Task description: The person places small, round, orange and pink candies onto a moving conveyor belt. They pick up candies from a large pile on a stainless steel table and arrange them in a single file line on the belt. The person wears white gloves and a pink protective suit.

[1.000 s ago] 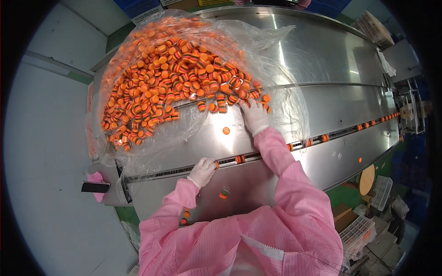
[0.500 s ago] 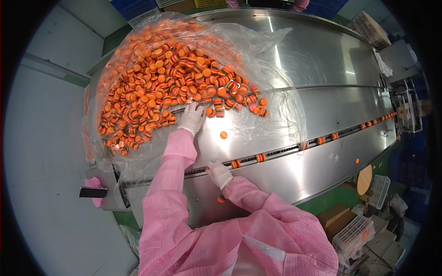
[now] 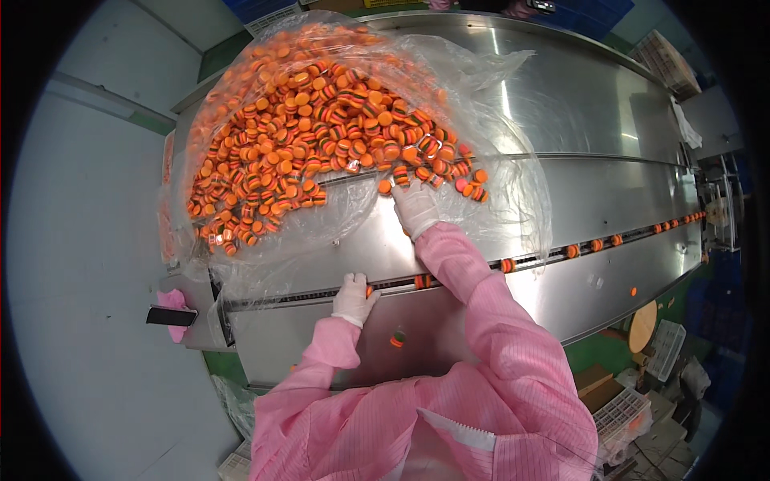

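A big heap of small round striped candies [image 3: 305,136], orange with red and green layers, lies in and under a clear plastic sheet [image 3: 473,88] on the steel table. My gloved left hand [image 3: 353,300] is at the conveyor slot [image 3: 281,300], closed around an orange candy [image 3: 369,292] that shows by its thumb. My gloved right hand [image 3: 416,210] reaches forward, fingers stretched out against the candies at the heap's near edge; the fingertips are partly lost among them. Just right of my left hand, a striped candy [image 3: 422,281] sits in the slot.
More candies [image 3: 573,251] stand spaced along the slot toward machinery [image 3: 726,204] at the far right. A loose candy [image 3: 397,339] lies on the near steel panel. At left is a dark flat device [image 3: 171,315] on pink cloth. White crates [image 3: 622,415] stand at lower right.
My left hand has drawn back from the heap to the slot. My right hand has gone from the slot forward to the heap's edge. The view has shifted slightly.
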`<state>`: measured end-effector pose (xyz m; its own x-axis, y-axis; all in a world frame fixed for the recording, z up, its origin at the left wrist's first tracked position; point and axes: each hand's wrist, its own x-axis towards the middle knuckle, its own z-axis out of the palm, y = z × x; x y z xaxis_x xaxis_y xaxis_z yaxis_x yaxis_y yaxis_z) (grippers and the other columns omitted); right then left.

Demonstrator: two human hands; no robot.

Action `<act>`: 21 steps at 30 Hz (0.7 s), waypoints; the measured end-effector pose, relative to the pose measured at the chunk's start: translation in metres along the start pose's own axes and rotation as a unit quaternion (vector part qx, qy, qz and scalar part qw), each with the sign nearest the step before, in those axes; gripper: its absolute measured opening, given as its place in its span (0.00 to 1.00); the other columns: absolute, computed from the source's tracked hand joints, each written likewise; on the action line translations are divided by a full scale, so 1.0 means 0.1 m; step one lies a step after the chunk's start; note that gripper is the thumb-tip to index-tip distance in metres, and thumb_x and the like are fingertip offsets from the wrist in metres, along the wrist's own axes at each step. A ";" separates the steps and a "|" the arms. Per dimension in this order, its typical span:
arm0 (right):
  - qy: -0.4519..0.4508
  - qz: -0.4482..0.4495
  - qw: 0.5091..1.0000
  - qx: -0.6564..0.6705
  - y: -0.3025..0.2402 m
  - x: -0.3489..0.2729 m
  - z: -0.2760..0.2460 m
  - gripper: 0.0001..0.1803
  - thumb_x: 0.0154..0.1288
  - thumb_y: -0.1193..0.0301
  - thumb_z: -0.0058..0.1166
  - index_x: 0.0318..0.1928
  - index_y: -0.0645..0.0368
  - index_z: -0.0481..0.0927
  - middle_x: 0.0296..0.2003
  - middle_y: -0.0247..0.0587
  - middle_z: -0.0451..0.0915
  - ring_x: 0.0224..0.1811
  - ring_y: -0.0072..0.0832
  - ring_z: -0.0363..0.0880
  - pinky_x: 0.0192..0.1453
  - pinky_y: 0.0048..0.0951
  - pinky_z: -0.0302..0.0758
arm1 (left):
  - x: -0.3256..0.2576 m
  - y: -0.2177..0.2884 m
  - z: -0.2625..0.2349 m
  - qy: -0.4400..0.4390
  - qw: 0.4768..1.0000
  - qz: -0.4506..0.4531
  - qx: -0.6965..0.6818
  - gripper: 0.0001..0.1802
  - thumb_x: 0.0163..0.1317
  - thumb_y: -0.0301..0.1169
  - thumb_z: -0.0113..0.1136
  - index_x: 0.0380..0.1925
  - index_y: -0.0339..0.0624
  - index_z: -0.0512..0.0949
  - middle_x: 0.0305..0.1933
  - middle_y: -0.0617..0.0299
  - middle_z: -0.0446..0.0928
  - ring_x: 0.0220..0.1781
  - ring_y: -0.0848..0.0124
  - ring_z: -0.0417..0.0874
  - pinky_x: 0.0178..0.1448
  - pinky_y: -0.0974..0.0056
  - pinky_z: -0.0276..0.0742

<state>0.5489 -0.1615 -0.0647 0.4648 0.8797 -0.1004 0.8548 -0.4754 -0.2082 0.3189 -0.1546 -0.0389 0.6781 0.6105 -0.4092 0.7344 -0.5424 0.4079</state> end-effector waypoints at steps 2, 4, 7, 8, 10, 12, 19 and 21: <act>-0.001 0.041 0.999 0.032 -0.08 -0.04 -0.24 0.16 0.52 0.71 0.52 0.42 0.58 0.68 0.37 0.47 0.73 0.41 0.42 0.72 0.40 0.39 0.71 | -0.04 -0.06 0.11 -0.014 0.996 -0.084 -0.016 0.19 0.50 0.40 0.62 0.34 0.41 0.67 0.43 0.50 0.64 0.38 0.50 0.76 0.42 0.51 0.74; 0.056 0.098 0.987 0.112 0.16 -0.03 0.18 0.14 0.52 0.70 0.53 0.39 0.59 0.67 0.34 0.50 0.74 0.38 0.45 0.73 0.40 0.41 0.71 | -0.01 0.00 0.13 -0.027 0.998 -0.057 0.012 0.18 0.53 0.41 0.60 0.36 0.42 0.68 0.46 0.50 0.63 0.37 0.50 0.77 0.41 0.50 0.74; 0.146 0.108 0.935 0.304 0.33 -0.24 0.28 0.11 0.55 0.68 0.52 0.38 0.58 0.69 0.29 0.54 0.75 0.34 0.48 0.75 0.40 0.41 0.72 | 0.09 0.10 -0.07 0.009 0.999 0.020 0.028 0.15 0.55 0.39 0.56 0.37 0.42 0.70 0.45 0.49 0.64 0.37 0.49 0.76 0.41 0.51 0.74; 0.068 0.108 0.927 0.354 0.22 -0.45 0.00 0.10 0.56 0.68 0.51 0.37 0.57 0.70 0.30 0.53 0.76 0.35 0.47 0.76 0.40 0.40 0.72 | 0.18 0.05 -0.15 0.052 0.997 0.051 0.001 0.13 0.56 0.37 0.55 0.37 0.41 0.70 0.45 0.48 0.64 0.38 0.49 0.75 0.42 0.51 0.73; -0.128 0.186 0.799 0.557 0.22 -0.87 -0.08 0.08 0.59 0.68 0.49 0.37 0.56 0.75 0.26 0.50 0.77 0.29 0.38 0.78 0.36 0.33 0.73 | 0.54 0.08 -0.19 0.139 0.980 0.137 -0.035 0.11 0.56 0.33 0.53 0.38 0.42 0.71 0.42 0.48 0.65 0.39 0.50 0.74 0.44 0.52 0.72; -0.128 0.129 0.829 0.528 0.19 -1.29 0.18 0.08 0.59 0.69 0.50 0.38 0.57 0.77 0.20 0.42 0.77 0.19 0.30 0.76 0.28 0.29 0.73 | 0.98 0.22 -0.23 0.179 0.962 0.199 -0.062 0.10 0.56 0.28 0.51 0.39 0.41 0.71 0.42 0.48 0.67 0.42 0.50 0.73 0.47 0.53 0.70; -0.065 0.174 0.964 0.190 0.29 -1.62 0.22 0.16 0.54 0.64 0.55 0.37 0.57 0.66 0.29 0.52 0.76 0.30 0.45 0.77 0.32 0.44 0.73 | 1.86 0.51 -0.20 0.090 0.972 0.189 0.108 0.12 0.55 0.26 0.49 0.41 0.38 0.69 0.43 0.43 0.68 0.43 0.49 0.73 0.47 0.53 0.71; -0.014 0.184 0.970 0.157 0.34 -1.44 -0.01 0.12 0.53 0.67 0.54 0.35 0.58 0.67 0.37 0.54 0.74 0.31 0.46 0.75 0.31 0.44 0.72 | 1.77 0.47 -0.19 0.103 0.976 0.180 0.070 0.11 0.54 0.27 0.49 0.39 0.38 0.69 0.42 0.43 0.68 0.41 0.48 0.73 0.46 0.52 0.72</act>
<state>0.5108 -0.3044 -0.0568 0.7153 0.6529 -0.2491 0.5172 -0.7344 -0.4395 0.4728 -0.0609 -0.0770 0.8833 0.4616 -0.0815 0.4565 -0.8077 0.3730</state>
